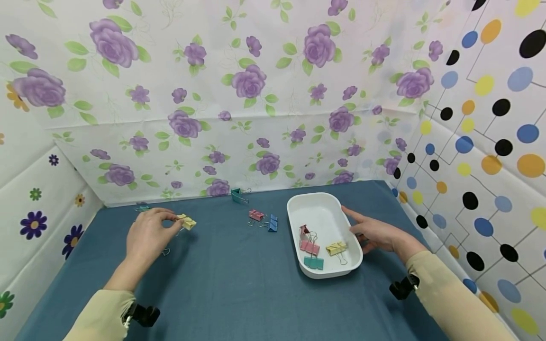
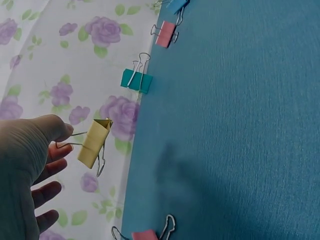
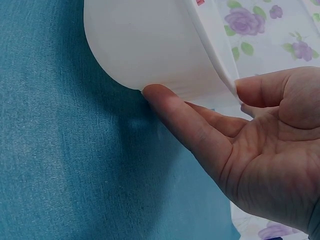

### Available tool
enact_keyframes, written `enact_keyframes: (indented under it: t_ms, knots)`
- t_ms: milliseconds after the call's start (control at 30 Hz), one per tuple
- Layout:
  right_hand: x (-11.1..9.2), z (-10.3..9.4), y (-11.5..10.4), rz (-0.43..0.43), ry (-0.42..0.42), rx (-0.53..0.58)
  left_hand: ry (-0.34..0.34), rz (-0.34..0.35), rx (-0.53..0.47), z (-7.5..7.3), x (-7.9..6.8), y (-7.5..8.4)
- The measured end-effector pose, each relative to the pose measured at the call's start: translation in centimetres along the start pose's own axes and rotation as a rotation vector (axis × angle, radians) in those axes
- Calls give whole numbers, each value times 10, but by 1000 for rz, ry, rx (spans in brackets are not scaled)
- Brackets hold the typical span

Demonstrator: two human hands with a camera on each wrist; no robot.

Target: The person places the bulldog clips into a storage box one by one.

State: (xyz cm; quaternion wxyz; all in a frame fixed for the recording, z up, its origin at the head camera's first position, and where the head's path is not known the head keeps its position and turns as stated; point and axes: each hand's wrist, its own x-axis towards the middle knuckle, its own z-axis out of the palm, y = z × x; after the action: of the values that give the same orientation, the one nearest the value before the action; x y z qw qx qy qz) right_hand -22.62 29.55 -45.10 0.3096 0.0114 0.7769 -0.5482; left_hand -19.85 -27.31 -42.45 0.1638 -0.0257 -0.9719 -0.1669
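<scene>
My left hand (image 1: 149, 234) pinches a yellow binder clip (image 1: 186, 222) by one wire handle, above the left side of the table. In the left wrist view that clip (image 2: 94, 142) hangs off the thumb and fingertips. My right hand (image 1: 377, 234) holds the right side of a white plastic tray (image 1: 317, 203). In the right wrist view the thumb is at the tray's rim (image 3: 212, 60) and a finger touches its lower edge. Inside the tray lie a yellow clip (image 1: 336, 248), a green clip (image 1: 313, 263) and red or pink clips (image 1: 309, 247).
A green clip (image 1: 239, 195) stands by the back wall. Near it lie a red clip (image 1: 256, 215) and a blue clip (image 1: 273, 223). Another green clip (image 1: 143, 208) is partly hidden behind the left hand. Patterned sheets (image 1: 256, 94) enclose the blue table (image 1: 239, 293).
</scene>
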Motion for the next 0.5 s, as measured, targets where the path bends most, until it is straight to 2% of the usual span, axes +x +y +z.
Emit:
enact_keyframes:
  t_ms: [500]
  knots:
    - [0, 0, 0, -1, 2, -1, 37, 44, -14, -5, -3, 10]
